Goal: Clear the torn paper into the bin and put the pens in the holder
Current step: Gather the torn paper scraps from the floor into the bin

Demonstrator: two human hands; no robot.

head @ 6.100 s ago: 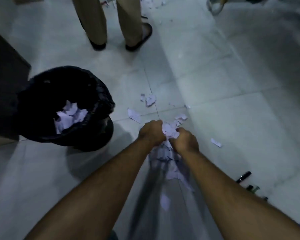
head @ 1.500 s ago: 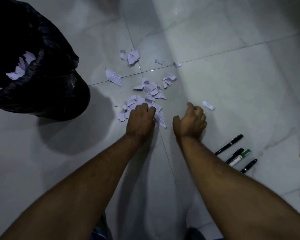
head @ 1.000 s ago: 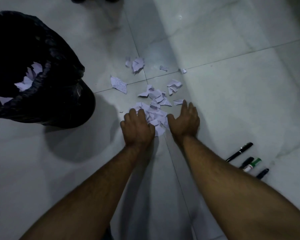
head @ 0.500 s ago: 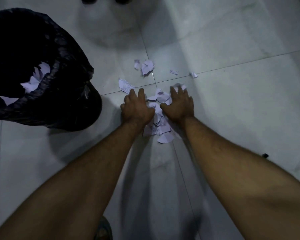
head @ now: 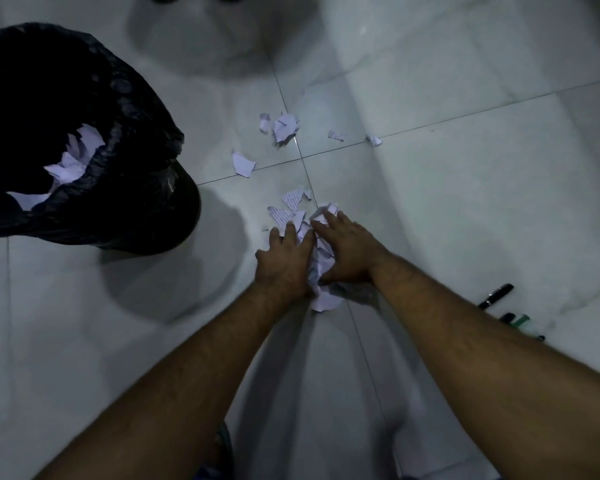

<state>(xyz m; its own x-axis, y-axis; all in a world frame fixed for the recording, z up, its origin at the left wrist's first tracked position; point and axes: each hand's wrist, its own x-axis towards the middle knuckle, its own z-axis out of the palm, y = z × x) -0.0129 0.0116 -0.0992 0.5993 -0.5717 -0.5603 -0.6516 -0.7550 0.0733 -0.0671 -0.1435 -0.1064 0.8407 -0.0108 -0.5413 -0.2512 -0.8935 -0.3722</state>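
Here we press our left hand (head: 284, 261) and right hand (head: 349, 251) side by side onto a heap of torn white paper scraps (head: 321, 261) on the pale tiled floor (head: 465, 202), fingers spread flat and fairly straight, squeezing the heap between them; more loose scraps (head: 284, 128) lie farther off, the black-bagged round bin (head: 125, 161) stands at our left with paper inside, and the dark pens (head: 496, 296) lie at right beside our forearm

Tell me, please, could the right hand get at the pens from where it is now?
Probably yes. The pens lie on open floor beside the right forearm, nothing between them, but the right hand is pressed on the paper pile and must let go first.
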